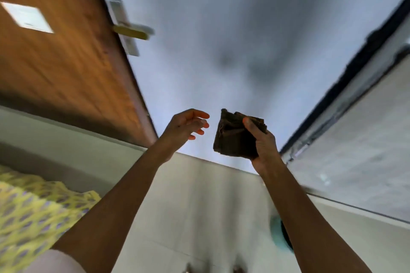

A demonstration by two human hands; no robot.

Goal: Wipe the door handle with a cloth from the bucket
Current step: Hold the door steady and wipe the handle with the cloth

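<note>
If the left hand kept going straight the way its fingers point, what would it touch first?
Probably the folded dark cloth in the right hand: the left hand, open, points its fingers right toward it, though depth is unclear.

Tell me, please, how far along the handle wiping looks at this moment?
Done: a dark folded cloth is already in the right hand. In hand: the left hand is open and empty beside the cloth, apart from it. Left: the door handle on the wooden door sits well away from both hands, untouched, so the wiping itself has not begun.
</note>
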